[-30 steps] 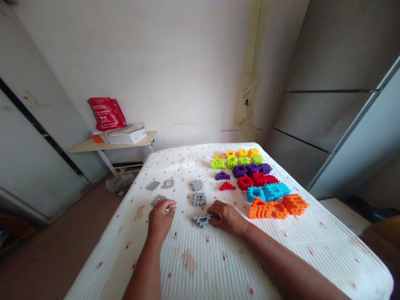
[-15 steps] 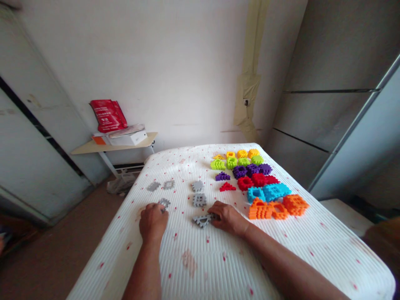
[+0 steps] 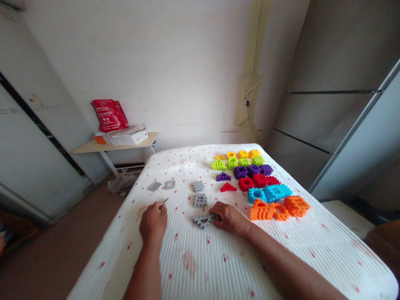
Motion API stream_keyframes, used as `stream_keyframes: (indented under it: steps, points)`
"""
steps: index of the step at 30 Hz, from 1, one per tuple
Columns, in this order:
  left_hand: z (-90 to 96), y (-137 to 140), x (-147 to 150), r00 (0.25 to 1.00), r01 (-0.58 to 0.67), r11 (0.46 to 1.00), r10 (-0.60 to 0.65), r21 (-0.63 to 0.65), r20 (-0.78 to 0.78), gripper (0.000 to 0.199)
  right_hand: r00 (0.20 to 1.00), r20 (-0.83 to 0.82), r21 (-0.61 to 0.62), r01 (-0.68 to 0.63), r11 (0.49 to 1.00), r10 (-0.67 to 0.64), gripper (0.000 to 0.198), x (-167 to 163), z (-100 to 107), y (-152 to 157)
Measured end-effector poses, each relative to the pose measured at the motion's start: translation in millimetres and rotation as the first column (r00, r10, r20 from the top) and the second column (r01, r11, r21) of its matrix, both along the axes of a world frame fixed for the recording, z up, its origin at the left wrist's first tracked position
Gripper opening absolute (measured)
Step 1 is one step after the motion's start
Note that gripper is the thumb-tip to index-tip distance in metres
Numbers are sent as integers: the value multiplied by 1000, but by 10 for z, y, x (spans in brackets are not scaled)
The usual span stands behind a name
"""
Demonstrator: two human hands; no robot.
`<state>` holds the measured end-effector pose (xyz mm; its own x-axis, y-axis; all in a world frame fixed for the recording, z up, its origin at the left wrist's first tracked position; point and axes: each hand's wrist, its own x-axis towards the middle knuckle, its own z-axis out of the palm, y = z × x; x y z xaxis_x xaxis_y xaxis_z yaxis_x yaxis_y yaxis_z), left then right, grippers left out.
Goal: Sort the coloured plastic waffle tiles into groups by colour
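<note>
My left hand point(image 3: 153, 221) is closed on a thin grey building block point(image 3: 164, 201), tilted so that only a narrow edge shows past the fingertips. My right hand point(image 3: 230, 219) grips the right end of a grey triangular building block point(image 3: 203, 221) at the table surface; the fingers hide that end. Just beyond it lie a grey window-shaped block point(image 3: 200, 200) and a solid grey block point(image 3: 198, 186), one behind the other. Farther left, a solid grey block point(image 3: 154, 186) and an open grey frame block point(image 3: 170, 184) lie flat.
Right of my hands stand rows of toothed blocks: orange point(image 3: 296, 206), blue point(image 3: 277, 193), red point(image 3: 260, 180), purple point(image 3: 253, 170), green point(image 3: 244, 162) and yellow point(image 3: 243, 154). They rest on a white ribbed table cover point(image 3: 187, 243). A side table point(image 3: 87, 146) with a red bag point(image 3: 109, 115) stands back left.
The grey block in my left hand has tipped from showing its face to showing its edge. My right hand and the triangular block stay nearly in place.
</note>
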<state>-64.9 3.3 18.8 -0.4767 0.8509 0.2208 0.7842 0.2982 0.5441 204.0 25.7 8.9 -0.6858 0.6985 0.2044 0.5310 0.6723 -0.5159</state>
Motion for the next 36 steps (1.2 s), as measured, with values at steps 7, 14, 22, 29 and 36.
stream_keyframes:
  steps: [7, 14, 22, 29, 36]
  points:
    - [-113, 38, 69, 856, -16, 979, -91, 202, 509, 36, 998, -10, 87, 69, 994, -68, 44, 35, 18, -28]
    - [-126, 22, 274, 576, 5, 941, -278, 337, 769, 38, 970, -182, 217, 199, 956, -161, 28, -69, 160, -44]
    - [-118, 14, 373, 446, 49, 927, -354, 372, 822, 31, 982, -146, 247, 156, 956, -122, 52, -463, 236, 6]
    - [-76, -23, 477, 439, 106, 915, -395, 390, 807, 29, 989, -114, 251, 121, 960, -95, 47, -608, 285, 119]
    - [-103, 11, 437, 529, -2, 921, -330, 390, 782, 31, 980, -98, 198, 192, 961, -175, 42, -355, 315, 369]
